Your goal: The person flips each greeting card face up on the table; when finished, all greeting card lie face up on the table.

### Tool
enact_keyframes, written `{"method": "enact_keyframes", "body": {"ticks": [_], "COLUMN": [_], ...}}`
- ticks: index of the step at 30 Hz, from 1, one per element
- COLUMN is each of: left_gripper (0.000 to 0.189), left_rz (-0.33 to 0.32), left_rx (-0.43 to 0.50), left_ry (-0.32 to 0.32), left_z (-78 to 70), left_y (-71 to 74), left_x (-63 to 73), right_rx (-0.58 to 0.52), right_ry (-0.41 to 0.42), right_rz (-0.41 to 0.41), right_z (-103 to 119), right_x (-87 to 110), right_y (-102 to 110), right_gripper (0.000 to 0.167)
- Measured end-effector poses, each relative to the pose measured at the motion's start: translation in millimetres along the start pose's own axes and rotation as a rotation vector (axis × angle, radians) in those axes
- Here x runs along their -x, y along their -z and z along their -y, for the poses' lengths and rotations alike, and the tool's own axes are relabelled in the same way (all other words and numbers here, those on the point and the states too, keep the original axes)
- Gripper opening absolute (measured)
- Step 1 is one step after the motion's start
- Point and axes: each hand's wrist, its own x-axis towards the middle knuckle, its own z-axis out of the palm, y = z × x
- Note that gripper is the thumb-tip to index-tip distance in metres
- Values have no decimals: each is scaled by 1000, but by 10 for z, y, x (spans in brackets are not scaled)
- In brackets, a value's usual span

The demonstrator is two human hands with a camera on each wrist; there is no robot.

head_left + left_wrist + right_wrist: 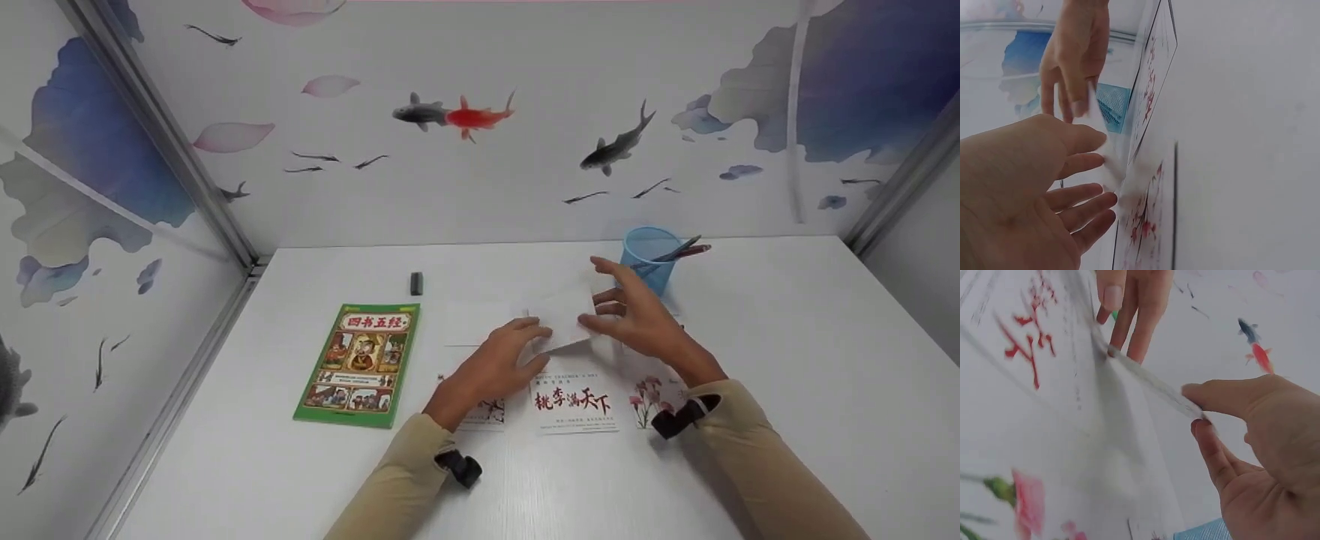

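My right hand (637,315) pinches one end of a white card (568,319) between thumb and fingers, as the right wrist view shows. The card is held tilted above the table, its blank side showing in the head view. At its other end is my left hand (499,360), with loosely extended fingers (1089,211) whose tips come up to the card. Below lie a card with red Chinese lettering (576,403), a card with pink flowers (651,397) on the right, and a blossom card (487,416) partly hidden by my left hand.
A green illustrated book (358,367) lies on the left of the white table (247,465). Behind it is a small dark block (416,283). A blue mesh cup (649,255) with pens stands behind my right hand. Printed panels (525,187) enclose the table.
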Motion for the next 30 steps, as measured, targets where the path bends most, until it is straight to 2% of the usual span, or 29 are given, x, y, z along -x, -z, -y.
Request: {"method": "enact_keyframes", "body": {"ticks": [3,6,9,11,13,16,19,22,25,28,30], "left_gripper": [55,61,56,46,45,50,51,52,55,63,68], "left_rz": [17,28,2,-31,-64,-108,-128,-142,-187,-253,-290], "left_rx": [190,447,679,773,834,869,882,878,837,782,744], "left_ry": [-12,9,24,29,38,55,75,94,122,161,183], "left_z": [-23,-65,-98,-101,-84,-45,-13,1,6,5,3], "left_y": [-23,-38,-43,-42,-39,-35,-30,-33,-37,-41,-40], "left_x": [-4,-20,-48,-61,-69,-79,-82,-83,-80,-80,-82], "right_rx": [-118,-185,-160,-113,-50,35,94,71,45,55,67], "right_ry": [29,76,128,152,184,193,153,83,42,26,10], "right_rz": [-32,15,85,102,76,-15,-89,-85,-69,-81,-89], "right_z": [151,287,357,372,374,358,333,321,322,310,295], "right_x": [25,49,53,51,50,46,43,43,47,51,57], "right_y": [-33,-99,-173,-210,-225,-213,-180,-149,-127,-111,-100], "right_gripper": [85,72,56,48,43,43,54,66,73,74,70]}}
